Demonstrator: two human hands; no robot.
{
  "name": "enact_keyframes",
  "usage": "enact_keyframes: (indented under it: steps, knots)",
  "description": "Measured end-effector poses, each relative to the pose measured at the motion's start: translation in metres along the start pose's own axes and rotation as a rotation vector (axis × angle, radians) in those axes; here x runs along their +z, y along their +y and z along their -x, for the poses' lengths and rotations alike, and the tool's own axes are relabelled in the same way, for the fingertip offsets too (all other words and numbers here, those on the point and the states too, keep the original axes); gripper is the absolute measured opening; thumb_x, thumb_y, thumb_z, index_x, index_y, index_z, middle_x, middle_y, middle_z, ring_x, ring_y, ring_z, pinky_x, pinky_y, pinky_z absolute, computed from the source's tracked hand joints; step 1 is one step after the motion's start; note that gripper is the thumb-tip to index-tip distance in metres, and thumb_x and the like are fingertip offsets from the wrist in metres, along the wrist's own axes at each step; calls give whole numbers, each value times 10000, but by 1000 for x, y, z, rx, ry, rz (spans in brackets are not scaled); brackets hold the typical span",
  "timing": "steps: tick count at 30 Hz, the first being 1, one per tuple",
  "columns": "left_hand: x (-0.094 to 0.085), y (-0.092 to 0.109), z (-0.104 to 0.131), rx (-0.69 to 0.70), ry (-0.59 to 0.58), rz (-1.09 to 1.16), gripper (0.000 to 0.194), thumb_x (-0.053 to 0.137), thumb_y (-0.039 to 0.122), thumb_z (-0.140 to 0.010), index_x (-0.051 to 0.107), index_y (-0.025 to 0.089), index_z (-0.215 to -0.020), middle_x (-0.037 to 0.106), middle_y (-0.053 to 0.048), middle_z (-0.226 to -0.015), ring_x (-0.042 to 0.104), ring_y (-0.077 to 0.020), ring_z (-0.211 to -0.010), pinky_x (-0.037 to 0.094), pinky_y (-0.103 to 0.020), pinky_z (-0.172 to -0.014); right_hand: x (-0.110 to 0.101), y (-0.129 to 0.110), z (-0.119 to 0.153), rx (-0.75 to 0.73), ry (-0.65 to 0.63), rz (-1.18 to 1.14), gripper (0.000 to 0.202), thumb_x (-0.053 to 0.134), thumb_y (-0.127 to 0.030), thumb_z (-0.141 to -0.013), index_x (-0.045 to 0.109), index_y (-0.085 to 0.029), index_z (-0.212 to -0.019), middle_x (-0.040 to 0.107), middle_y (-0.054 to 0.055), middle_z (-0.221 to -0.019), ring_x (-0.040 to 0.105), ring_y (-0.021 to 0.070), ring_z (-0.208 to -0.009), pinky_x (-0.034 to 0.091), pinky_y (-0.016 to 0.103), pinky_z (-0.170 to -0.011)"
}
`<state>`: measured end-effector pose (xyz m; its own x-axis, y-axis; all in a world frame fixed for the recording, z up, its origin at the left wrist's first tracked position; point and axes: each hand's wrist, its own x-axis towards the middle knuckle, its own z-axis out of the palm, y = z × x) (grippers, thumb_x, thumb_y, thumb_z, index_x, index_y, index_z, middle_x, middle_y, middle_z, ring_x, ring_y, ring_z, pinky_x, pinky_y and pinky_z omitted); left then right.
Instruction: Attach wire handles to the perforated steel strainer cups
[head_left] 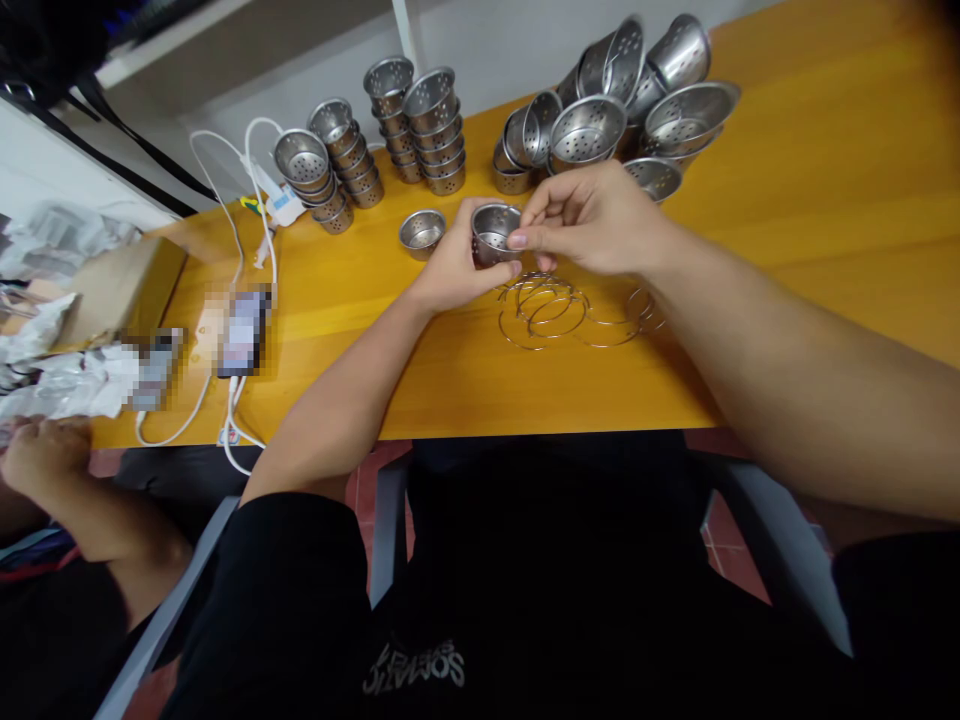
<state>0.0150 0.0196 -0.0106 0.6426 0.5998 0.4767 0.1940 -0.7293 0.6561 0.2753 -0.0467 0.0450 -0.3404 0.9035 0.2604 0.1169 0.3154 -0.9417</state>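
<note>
A perforated metal cup (495, 246) is held by my left hand (459, 262), its fingers behind the cup and its thumb at the lower front. My right hand (577, 222) is at the cup's right rim, thumb and index finger pinched together there; whatever lies between those fingertips is too small to make out. Just left of my left hand, another metal cup (424, 232) stands alone on the table. Several thin wire rings (551, 308) lie loosely on the wood below my hands, some partly behind my right forearm.
Stacked metal cups (441, 130) stand at the back left of the yellow table (465, 390). A jumbled pile of cups (589, 130) is behind my right hand. Phones (244, 332), white cables, a cardboard box (124, 290) and plastic bags are at left, near another person's hand.
</note>
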Motion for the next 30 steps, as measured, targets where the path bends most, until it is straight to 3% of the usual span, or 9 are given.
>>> enact_keyframes:
  steps: [11, 16, 18, 21, 24, 27, 30]
  knots:
    - [-2, -4, 0, 11, -25, 4, 748, 867, 481, -1048, 472, 246, -1638, 675, -133, -1515, 772, -338, -1427, 656, -620, -1287, 2, -24, 8, 29, -26, -61, 595, 1223, -688, -757, 789, -311, -910, 739, -7, -727, 669, 215, -682, 593, 408, -652]
    - [-1, -5, 0, 46, -13, 22, 761, 814, 676, -1092, 481, 322, -1678, 686, -100, -1530, 736, -324, -1428, 647, -590, -1291, -1, -25, 7, -48, -94, -21, 595, 1125, -819, -819, 824, -313, -910, 722, -6, -726, 637, 196, -616, 560, 382, -620]
    - [-1, -6, 0, 33, -15, 23, 807, 806, 734, -1089, 469, 304, -1682, 669, -113, -1547, 723, -330, -1455, 618, -589, -1317, -1, -23, 7, -59, -71, 9, 614, 1076, -870, -862, 856, -310, -985, 731, 7, -733, 631, 198, -615, 556, 387, -617]
    - [-3, -9, -1, -19, -1, 20, 924, 843, 822, -1039, 454, 263, -1664, 651, -132, -1548, 714, -346, -1488, 560, -599, -1359, 0, -19, 6, -121, 69, 57, 605, 1056, -833, -924, 869, -304, -1151, 822, 57, -921, 658, 209, -695, 565, 403, -649]
    - [-6, -16, -3, -52, 37, 19, 1034, 838, 959, -967, 462, 269, -1638, 663, -127, -1512, 722, -337, -1437, 542, -589, -1355, 1, -17, 6, -258, 193, 197, 452, 1028, -717, -1002, 874, -310, -1126, 842, 121, -1144, 705, 259, -855, 617, 466, -765]
    - [-8, -21, -4, -48, 72, 0, 1108, 777, 1059, -931, 441, 279, -1642, 666, -121, -1501, 731, -318, -1385, 550, -582, -1324, 1, -21, 8, -306, 188, 278, 256, 1013, -568, -1024, 883, -350, -1061, 829, 141, -1239, 760, 355, -1098, 680, 532, -878]
    - [-7, -20, -4, -32, 87, -15, 1122, 744, 1084, -929, 444, 270, -1640, 664, -134, -1513, 727, -319, -1383, 549, -589, -1323, -2, -22, 10, -280, 137, 295, 190, 1031, -459, -987, 893, -372, -1083, 826, 124, -1326, 768, 373, -1191, 705, 544, -933]
